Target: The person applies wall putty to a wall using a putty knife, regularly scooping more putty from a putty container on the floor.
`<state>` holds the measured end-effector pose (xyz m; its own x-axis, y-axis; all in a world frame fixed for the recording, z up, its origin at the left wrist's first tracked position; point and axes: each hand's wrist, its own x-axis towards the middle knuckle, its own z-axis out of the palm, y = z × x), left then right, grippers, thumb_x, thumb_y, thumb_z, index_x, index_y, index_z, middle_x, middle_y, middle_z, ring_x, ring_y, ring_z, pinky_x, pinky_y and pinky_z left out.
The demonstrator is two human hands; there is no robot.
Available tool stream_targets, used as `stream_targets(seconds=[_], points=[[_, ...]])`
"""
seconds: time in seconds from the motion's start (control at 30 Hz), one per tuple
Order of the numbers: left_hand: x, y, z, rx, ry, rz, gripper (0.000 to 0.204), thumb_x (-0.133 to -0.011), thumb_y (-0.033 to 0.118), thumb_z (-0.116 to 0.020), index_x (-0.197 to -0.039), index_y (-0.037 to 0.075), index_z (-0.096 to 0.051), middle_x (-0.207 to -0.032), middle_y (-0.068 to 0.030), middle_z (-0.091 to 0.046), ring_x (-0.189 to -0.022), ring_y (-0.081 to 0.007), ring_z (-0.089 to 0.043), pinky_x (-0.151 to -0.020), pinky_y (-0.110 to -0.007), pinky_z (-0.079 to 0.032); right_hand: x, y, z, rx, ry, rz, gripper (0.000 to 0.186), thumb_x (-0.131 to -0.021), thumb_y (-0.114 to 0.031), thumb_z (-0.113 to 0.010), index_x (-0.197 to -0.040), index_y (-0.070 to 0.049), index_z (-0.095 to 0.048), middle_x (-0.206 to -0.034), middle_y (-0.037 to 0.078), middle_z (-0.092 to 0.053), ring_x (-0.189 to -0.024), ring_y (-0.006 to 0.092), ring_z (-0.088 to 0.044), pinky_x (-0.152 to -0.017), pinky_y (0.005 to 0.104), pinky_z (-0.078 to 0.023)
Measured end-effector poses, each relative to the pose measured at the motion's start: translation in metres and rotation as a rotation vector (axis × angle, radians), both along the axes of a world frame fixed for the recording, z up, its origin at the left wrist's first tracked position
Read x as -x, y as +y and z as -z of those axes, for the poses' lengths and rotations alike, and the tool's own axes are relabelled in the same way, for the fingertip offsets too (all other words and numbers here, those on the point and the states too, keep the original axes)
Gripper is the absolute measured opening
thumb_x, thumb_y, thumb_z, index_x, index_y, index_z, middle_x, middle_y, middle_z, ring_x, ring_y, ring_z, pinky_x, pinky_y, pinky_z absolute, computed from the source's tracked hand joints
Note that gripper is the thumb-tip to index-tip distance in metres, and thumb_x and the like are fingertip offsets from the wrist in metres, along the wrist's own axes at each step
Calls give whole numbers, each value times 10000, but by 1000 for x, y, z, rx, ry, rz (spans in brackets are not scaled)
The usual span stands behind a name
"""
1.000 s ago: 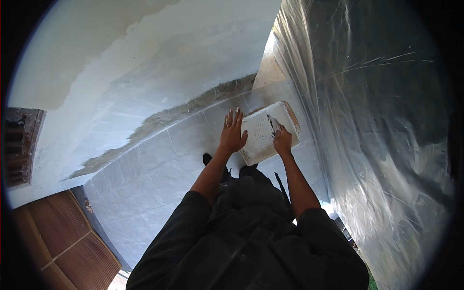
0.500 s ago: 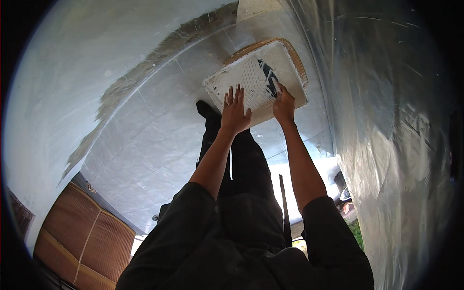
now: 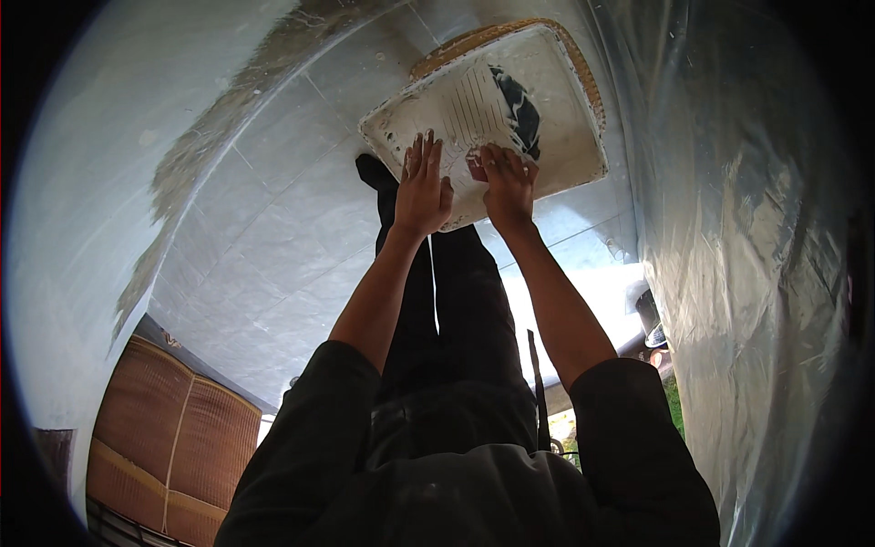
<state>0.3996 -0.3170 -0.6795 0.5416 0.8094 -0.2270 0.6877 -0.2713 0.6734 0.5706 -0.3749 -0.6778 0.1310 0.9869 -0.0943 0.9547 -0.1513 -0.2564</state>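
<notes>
My L hand (image 3: 422, 194) open, R hand (image 3: 510, 189) curled by small reddish-brown block (image 3: 475, 165), can't tell if gripped. Slick white paste (image 3: 467, 102) in off-white rect. tray (image 3: 576, 128) might make me slip.

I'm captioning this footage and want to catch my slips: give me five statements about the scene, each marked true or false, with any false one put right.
1. The left hand and right hand are both at the pale tray. True.
2. The left hand is clenched in a fist. False: it is stretched open.
3. The pale tray is round. False: it is roughly rectangular.
4. A see-through plastic sheet hangs on the right side. True.
5. A brown panel shows at the lower left. True.
</notes>
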Motion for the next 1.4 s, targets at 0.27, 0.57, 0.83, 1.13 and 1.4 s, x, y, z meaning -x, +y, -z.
stream_targets(seconds=[0.27, 0.57, 0.83, 1.13, 1.4], points=[[6, 19, -10, -48, -21, -46, 664, -903, 42, -520, -1523, -31, -293, -1632, -254, -259, -1533, -426, -207, -1247, -556, -206, 5, -4, -33, 86, 435, 141, 302, -794, 93, -600, -1041, -13, -737, -979, 186, -740, -893, 332, -721, -791, 456, -532], [12, 24, -3, -55, -47, -65, 668, -907, 40, -516, -1527, -35, -279, -1622, -271, -268, -1530, -436, -208, -1250, -558, -187, -18, 94, -11, -40, 158, 120, 395, -752, 31, -624, -1107, -126, -695, -1123, 34, -727, -1087, 219, -648, -921, 457, -413], [19, 26, -8, -19, -33, -70, 657, -929, 39, -472, -1546, -13, -251, -1614, -283, -275, -1531, -439, -196, -1254, -550, -177, 30, -31, -4, 8, 29, -79, 304, -793, -47, -655, -1086, -122, -693, -1211, 13, -704, -1173, 177, -608, -987, 482, -381], [31, 30, -8, -40, -23, -111, 647, -934, 45, -476, -1544, -8, -265, -1616, -278, -275, -1530, -436, -202, -1256, -549, -178, 11, 25, -29, -4, 169, -158, 330, -766, -8, -662, -1083, -90, -702, -1244, 47, -693, -1199, 206, -597, -978, 440, -379], [26, 25, -6, -33, -29, -108, 631, -936, 41, -471, -1535, -9, -278, -1619, -266, -277, -1530, -433, -202, -1255, -542, -187, 23, -51, -17, -5, 125, -261, 218, -823, -126, -682, -1037, -92, -704, -1156, 29, -697, -1131, 201, -604, -1016, 440, -390]])
